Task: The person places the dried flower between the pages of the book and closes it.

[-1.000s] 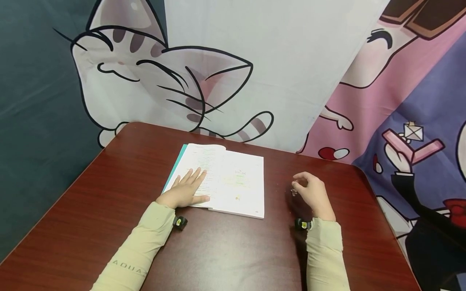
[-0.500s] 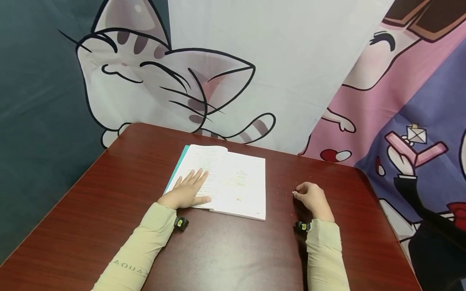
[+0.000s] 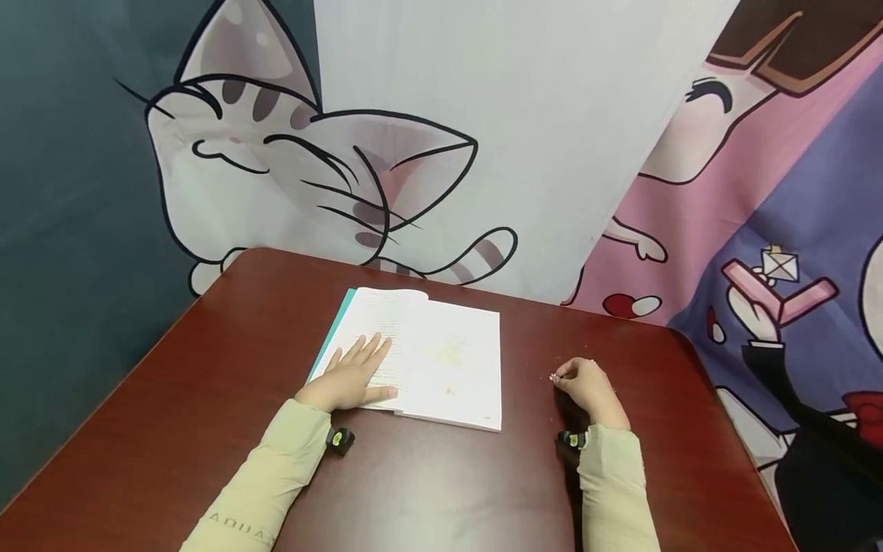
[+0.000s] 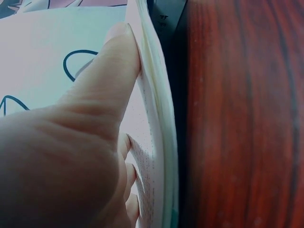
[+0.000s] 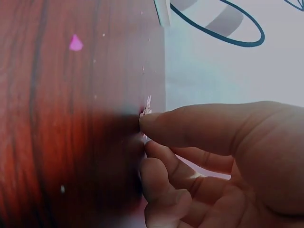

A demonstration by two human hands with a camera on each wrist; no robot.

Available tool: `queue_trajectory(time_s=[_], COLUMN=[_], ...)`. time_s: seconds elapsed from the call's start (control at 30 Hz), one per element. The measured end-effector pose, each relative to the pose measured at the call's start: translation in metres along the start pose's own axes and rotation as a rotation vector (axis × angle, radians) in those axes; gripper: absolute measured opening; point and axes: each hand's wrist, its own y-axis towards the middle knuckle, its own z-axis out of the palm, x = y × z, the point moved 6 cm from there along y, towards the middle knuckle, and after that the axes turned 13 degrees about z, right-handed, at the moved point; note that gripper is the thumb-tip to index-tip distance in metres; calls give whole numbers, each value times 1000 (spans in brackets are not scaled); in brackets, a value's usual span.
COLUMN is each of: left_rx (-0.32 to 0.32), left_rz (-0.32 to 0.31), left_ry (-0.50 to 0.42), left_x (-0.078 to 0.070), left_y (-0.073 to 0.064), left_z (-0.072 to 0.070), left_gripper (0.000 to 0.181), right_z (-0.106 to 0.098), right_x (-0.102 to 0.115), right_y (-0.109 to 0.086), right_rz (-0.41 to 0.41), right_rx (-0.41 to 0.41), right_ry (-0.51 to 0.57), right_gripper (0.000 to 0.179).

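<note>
An open book (image 3: 461,368) with a teal cover edge lies on the brown table. My left hand (image 3: 345,382) rests flat on its left page, fingers spread; in the left wrist view the thumb (image 4: 107,71) lies along the page near the lower edge. To the right of the book, my right hand (image 3: 586,389) is down at the tabletop. Its thumb and forefinger pinch a small clump of whitish scraps (image 5: 148,105), partly hidden by the fingertips. The other fingers are curled beneath in the right wrist view.
Tiny pale crumbs and a pink scrap (image 5: 76,43) are scattered on the table (image 3: 441,491) near the right hand. A cartoon-printed cloth (image 3: 538,153) hangs behind the table's far edge. Each wrist wears a small black camera.
My right hand has come down onto the scraps, and its thumb and forefinger have closed on them. The left hand has stayed on the book. The head view has tilted slightly.
</note>
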Motion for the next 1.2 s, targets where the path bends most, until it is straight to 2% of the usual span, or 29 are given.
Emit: queue_trajectory(time_s=[0.27,0.53,0.7,0.9,1.2], left_rx=[-35,-4,4,13,-5], left_rz=[22,0,-1,-4,-9], left_ry=[-28,-9,-32,-17,7], left_x=[1,7,1,-1,13], left_y=[-2,2,-2,-1,4], left_z=[2,7,1,-1,8], left_gripper=[100,98,96,94,97], right_z=[-1,-3,2,7,7], right_x=[2,7,10,10,10], right_y=[-1,-4,-5,-5,-5], right_rz=[-11,-55,-90,-82,-60], right_rx=[-28,-30,-2,43,69], right_ry=[8,26,26,21,37], right_gripper=[12,8,12,5,6])
